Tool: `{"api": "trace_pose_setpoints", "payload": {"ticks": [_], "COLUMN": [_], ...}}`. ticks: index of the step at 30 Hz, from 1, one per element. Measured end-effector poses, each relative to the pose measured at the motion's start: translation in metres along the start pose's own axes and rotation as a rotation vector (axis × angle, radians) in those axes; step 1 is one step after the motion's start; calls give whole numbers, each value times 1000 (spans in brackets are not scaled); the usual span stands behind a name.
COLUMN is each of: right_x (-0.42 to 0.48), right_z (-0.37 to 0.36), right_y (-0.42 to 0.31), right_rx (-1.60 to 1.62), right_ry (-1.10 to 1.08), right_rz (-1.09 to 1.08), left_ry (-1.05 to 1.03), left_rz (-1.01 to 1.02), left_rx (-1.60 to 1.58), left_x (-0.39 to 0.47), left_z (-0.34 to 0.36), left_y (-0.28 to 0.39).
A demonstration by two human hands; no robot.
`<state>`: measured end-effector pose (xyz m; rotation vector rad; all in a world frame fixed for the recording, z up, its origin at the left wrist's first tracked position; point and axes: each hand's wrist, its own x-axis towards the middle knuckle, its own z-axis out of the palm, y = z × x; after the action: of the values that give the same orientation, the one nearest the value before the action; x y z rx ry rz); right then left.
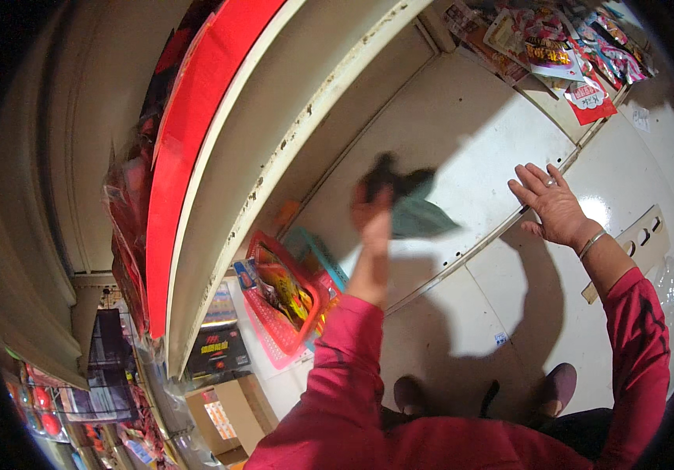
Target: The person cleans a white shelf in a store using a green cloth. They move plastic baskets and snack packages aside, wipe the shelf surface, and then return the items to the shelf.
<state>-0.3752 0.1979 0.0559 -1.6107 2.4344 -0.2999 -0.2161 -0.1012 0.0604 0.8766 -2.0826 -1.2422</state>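
A dark green cloth (pixel 422 217) is bunched in my left hand (pixel 372 208), blurred, over the white bottom shelf (pixel 489 138) of a metal shelving unit. Part of the cloth spreads out to the right of my fingers. My right hand (pixel 551 200) holds nothing. Its fingers are spread above the shelf's front edge, with a ring on one finger and a bangle at the wrist.
Packaged goods (pixel 554 53) lie piled at the shelf's far end. To the left stand a red plastic basket (pixel 313 294) of packets and a cardboard box (pixel 243 405). An upper shelf (pixel 290 147) overhangs. A slotted metal bracket (pixel 636 247) lies on the tiled floor (pixel 489 305).
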Motion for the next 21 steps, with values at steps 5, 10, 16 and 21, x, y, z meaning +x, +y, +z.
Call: {"api": "trace_pose_setpoints", "payload": {"ticks": [5, 10, 16, 21], "right_x": [6, 9, 7, 8], "right_z": [0, 4, 2, 6], "right_y": [-9, -10, -6, -10], "right_rx": [-3, -34, -58, -39], "right_ry": [-22, -31, -16, 4], "right_rz": [1, 25, 7, 16], "left_ry": [208, -117, -101, 801], "left_rz": [-138, 130, 398, 378], "left_rx": [980, 897, 913, 624], "left_x": [26, 16, 51, 95], "left_z": [-64, 40, -33, -213], "left_y": [-61, -21, 4, 2]}}
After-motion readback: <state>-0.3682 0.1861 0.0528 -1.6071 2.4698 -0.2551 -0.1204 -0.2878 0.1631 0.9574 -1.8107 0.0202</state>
